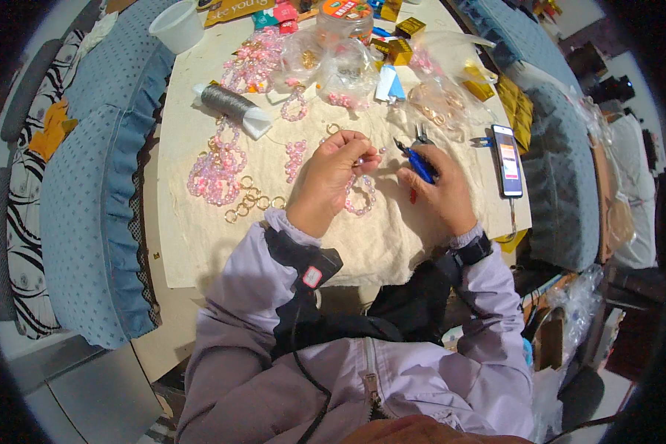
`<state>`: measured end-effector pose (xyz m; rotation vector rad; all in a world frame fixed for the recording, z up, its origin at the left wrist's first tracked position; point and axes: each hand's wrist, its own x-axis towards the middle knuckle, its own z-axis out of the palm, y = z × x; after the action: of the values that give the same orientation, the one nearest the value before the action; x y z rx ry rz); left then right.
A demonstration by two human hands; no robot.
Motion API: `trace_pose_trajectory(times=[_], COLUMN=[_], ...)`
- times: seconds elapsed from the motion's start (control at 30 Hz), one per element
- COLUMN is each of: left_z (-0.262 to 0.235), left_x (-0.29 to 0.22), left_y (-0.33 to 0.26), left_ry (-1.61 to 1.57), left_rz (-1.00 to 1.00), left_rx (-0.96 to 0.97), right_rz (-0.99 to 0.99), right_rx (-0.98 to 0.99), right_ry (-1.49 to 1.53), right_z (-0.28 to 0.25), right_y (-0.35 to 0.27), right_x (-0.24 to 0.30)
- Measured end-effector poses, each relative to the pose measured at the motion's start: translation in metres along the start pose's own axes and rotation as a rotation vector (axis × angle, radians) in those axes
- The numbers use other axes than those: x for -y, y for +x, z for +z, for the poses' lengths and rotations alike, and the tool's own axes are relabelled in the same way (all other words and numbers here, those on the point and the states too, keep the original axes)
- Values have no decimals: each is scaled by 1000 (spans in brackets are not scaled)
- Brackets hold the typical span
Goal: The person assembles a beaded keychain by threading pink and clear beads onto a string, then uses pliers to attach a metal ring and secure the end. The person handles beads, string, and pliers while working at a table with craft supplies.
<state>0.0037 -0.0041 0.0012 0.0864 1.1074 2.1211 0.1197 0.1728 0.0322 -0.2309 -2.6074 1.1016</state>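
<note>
My left hand (333, 177) is closed, its thumb and fingertips pinching one end of a bead strand (360, 201). The strand hangs in a loop of pale pink-lilac beads below the fingers. In my right hand (442, 189) is a pair of blue-handled pliers (422, 167), jaws pointing up and left toward the strand but apart from it. A second pair of dark jaws (422, 133) shows just beyond that hand; its handles are hidden. Left of my left hand lie a short cluster of pink beads (294, 159) and several linked gold rings (253, 201).
A heap of beaded strands (218, 176) and a grey wire spool (233, 107) lie to the left. Pink beadwork (255, 59), plastic bags (348, 70), a clear jar (344, 22) and gold boxes (401, 52) crowd the far side. A lit phone (507, 160) rests at right.
</note>
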Motion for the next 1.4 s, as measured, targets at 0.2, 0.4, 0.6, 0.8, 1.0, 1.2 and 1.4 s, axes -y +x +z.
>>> trace_pose_trajectory(times=[0.2,0.4,0.6,0.8,1.0,1.2,1.4], left_z=[0,-2,-1,0,0,1,5], left_x=[-1,1,0,-1,-2,-3,-7], left_y=[-1,0,0,-1,-1,-1,-2], left_ry=[9,-5,-1,-9,-23,-78,-110], left_rz=[7,9,-16,-26,-45,-85,-117], left_rx=[1,22,24,17,69,101,68], right_rz=[-91,-49,-61,-33,-21,51,162], right_rx=[184,247,281,313,374,442,500], right_ry=[-98,-23,-9,11,72,138,227], right_z=[-15,-15,-16,-18,-19,-21,-21], right_y=[33,36,40,41,43,44,43], right_x=[10,10,6,2,0,2,0])
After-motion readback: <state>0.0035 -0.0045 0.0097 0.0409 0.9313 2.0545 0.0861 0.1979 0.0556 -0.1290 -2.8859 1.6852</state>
